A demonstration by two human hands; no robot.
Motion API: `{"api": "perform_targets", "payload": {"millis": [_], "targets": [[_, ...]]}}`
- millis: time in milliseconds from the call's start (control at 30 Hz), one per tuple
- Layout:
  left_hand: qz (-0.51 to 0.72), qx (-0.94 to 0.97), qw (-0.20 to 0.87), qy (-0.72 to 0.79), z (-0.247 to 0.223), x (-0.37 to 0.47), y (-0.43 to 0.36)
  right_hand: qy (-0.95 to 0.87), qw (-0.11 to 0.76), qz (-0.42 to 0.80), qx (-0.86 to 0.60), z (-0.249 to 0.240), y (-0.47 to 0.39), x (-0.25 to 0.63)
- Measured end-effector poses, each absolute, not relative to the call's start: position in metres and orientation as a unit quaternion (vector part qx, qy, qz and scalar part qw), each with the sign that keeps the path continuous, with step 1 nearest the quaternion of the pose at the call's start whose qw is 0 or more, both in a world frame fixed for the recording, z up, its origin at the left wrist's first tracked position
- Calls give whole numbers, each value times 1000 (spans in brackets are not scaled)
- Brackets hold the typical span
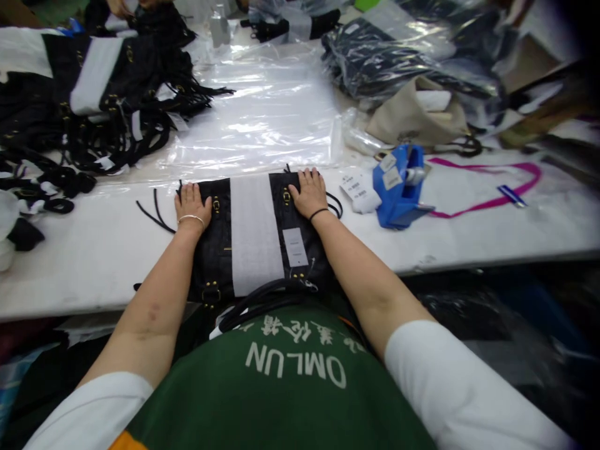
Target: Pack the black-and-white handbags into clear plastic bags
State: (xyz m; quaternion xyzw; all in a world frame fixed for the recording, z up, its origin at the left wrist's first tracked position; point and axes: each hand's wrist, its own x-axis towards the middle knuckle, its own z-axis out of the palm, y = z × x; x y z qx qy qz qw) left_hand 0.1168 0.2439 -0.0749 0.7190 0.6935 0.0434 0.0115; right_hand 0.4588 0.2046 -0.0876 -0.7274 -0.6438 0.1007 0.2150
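On the white counter (94,250), before the person (281,406), lies a black bag (213,234) with a white band (257,237) across its middle. The left hand (191,206) and the right hand (310,194) rest flat upon its far corners, fingers (307,178) extended.

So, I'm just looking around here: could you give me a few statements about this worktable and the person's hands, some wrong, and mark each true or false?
1. The left hand and right hand both rest on the black handbag. True.
2. The strip across the handbag is pink. False: the strip is white.
3. The blue tape dispenser sits to the right of the handbag. True.
4. The left wrist wears a black band. False: the black band is on the right wrist.
5. Clear plastic lies beyond the handbag. True.
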Motion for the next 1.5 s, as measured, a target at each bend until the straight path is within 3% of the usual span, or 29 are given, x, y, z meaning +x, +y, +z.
{"api": "perform_targets", "payload": {"millis": [100,300,367,500,700,767,967,1200,1367,1500], "targets": [[51,724,14,688,-74,116,246,-622,265,183,-714,-70,197,470],[35,725,45,687,-70,114,249,-500,543,308,-600,-27,47,474],[33,727,48,684,-69,113,248,-453,530,375,-611,-30,-21,471],[30,734,50,677,-67,113,247,-410,414,470,-663,-64,-109,464],[50,736,58,672,-65,114,247,-482,220,400,-748,-116,-101,449],[50,736,63,672,-64,114,246,-461,235,435,-737,-122,-89,443],[53,735,58,674,-65,116,243,-343,390,615,-593,-118,-71,422],[24,745,77,663,-37,115,239,-259,383,650,-603,-101,-72,419],[160,885,78,430,0,126,142,-266,419,613,-615,-88,-79,424],[59,956,106,268,-15,151,49,-314,435,535,-653,-76,-80,423]]}}
